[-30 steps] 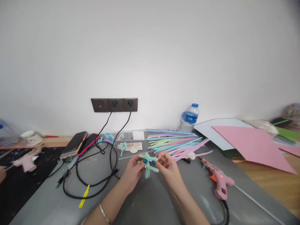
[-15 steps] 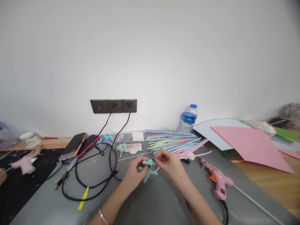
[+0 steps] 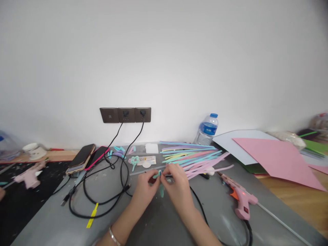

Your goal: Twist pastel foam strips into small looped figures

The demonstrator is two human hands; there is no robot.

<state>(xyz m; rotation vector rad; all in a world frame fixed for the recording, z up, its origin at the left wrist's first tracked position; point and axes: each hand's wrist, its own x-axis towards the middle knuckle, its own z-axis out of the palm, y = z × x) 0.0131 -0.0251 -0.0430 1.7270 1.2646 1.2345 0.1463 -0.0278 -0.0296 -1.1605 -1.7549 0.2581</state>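
Observation:
Both hands meet over the grey table, pinching a mint-green pipe cleaner piece point(image 3: 161, 190) between them. My left hand point(image 3: 145, 188) is closed on its left part, thumb and forefinger together. My right hand point(image 3: 176, 186) grips it from the other side, fingertips nearly touching the left ones. Most of the piece is hidden by the fingers; one end hangs below them. Behind the hands lies a spread of pastel pipe cleaners point(image 3: 189, 153). A small shaped pipe cleaner figure point(image 3: 134, 161) in mint and pink rests to the left of that spread.
A pink glue gun point(image 3: 242, 201) with its red light on lies at the right. Black cables point(image 3: 84, 194) loop on the left beside phones point(image 3: 81, 158). A water bottle point(image 3: 207, 130) and pink paper point(image 3: 274, 159) sit at the back right. Another person's hand point(image 3: 2, 193) shows at the left edge.
My right hand has moved left and closed in against my left hand. The mint-green piece has turned and is now more covered by the fingers.

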